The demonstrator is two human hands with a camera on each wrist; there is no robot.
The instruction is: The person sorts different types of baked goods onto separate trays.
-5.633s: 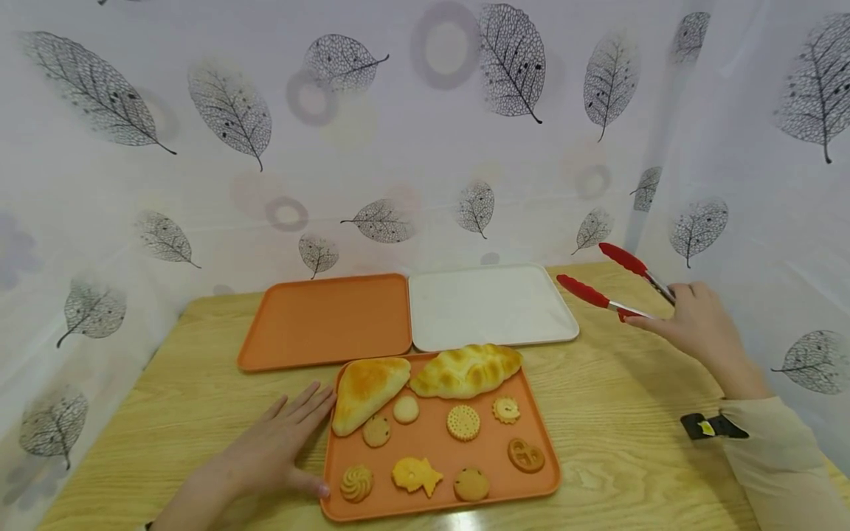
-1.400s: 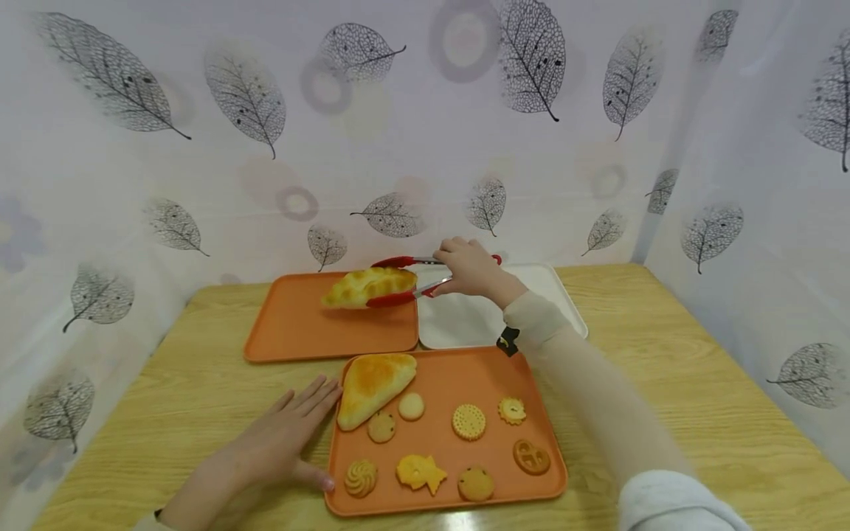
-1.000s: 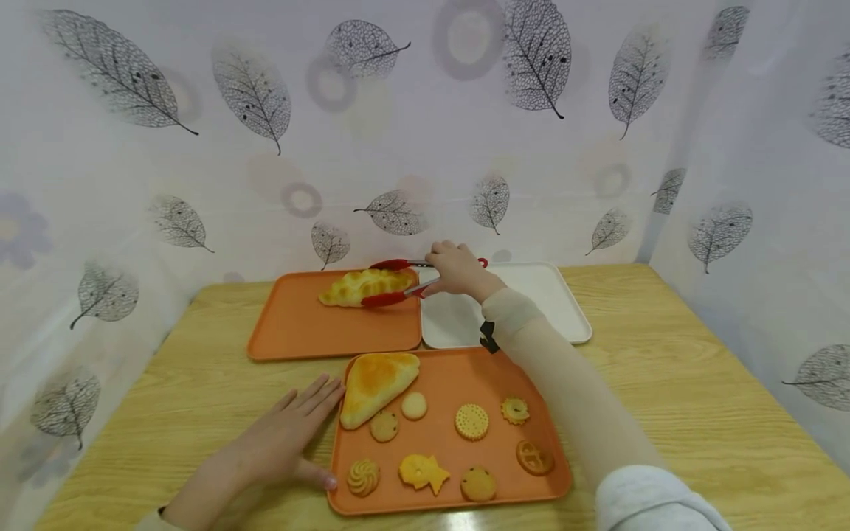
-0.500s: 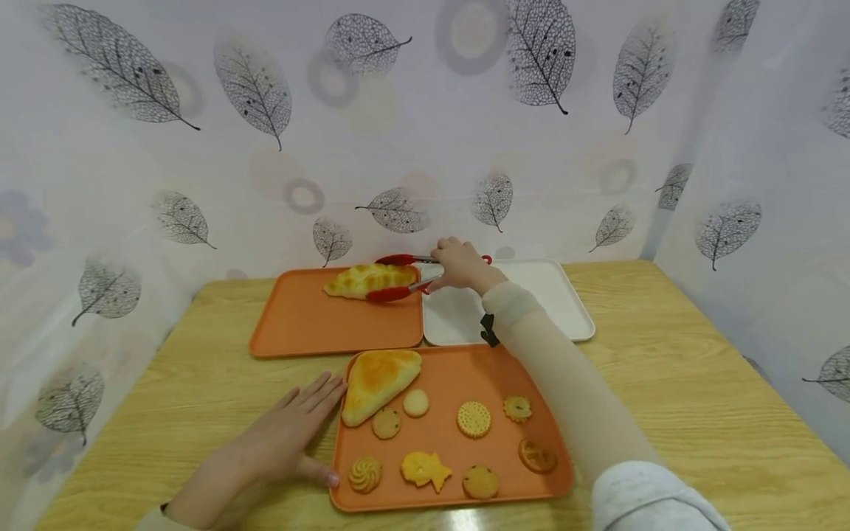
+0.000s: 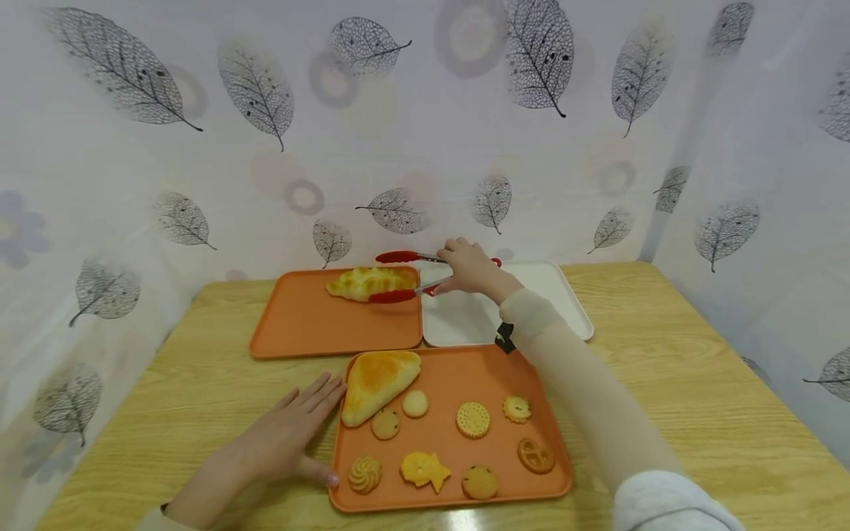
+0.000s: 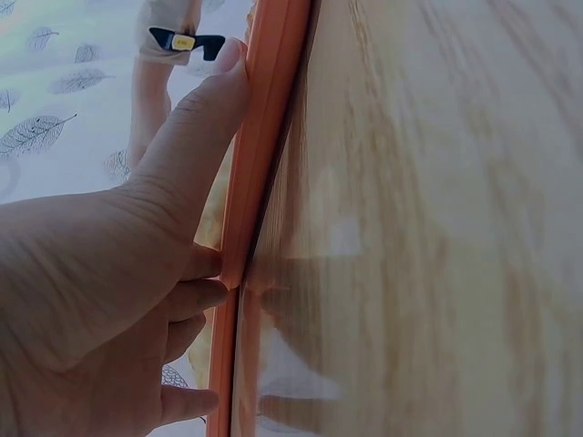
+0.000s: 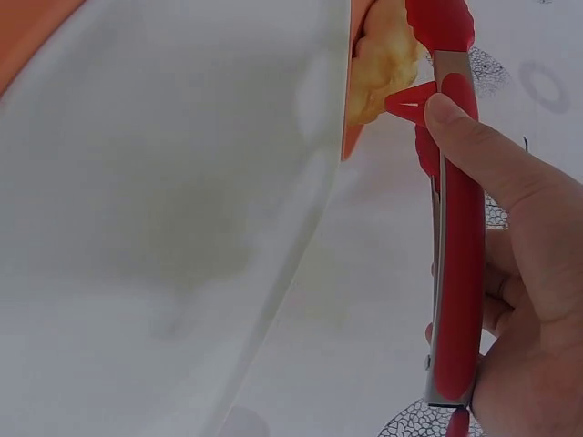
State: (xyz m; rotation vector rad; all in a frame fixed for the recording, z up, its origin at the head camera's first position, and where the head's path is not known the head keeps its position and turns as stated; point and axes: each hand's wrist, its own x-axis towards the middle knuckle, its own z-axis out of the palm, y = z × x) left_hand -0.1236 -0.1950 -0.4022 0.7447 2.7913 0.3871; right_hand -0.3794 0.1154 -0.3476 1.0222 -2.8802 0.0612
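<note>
My right hand (image 5: 473, 267) holds red-tipped tongs (image 7: 463, 246) over the back trays. The tongs' tips stand spread on either side of a long, ridged bread loaf (image 5: 361, 283), which lies on the back-left orange tray (image 5: 319, 324). In the right wrist view, my thumb and fingers are round the tongs' red handles. My left hand (image 5: 282, 435) rests at the left edge of the near orange tray (image 5: 465, 372), fingers straight. Its thumb and fingertips touch the tray's rim in the left wrist view. A triangular bread (image 5: 377, 385) sits in that tray's back-left corner.
On the near tray lie several biscuits, among them a fish-shaped one (image 5: 425, 469), a pretzel-like one (image 5: 535, 456) and a swirled one (image 5: 365, 474). A white tray (image 5: 564, 310) adjoins the back-left tray under my right forearm. Behind the wooden table (image 5: 677, 369) hangs a leaf-patterned curtain (image 5: 425, 133).
The long loaf went from the near tray to the back-left tray in the tongs. Within the last half second the tongs' tips have spread, and my right hand has shifted slightly right. The left hand stays put.
</note>
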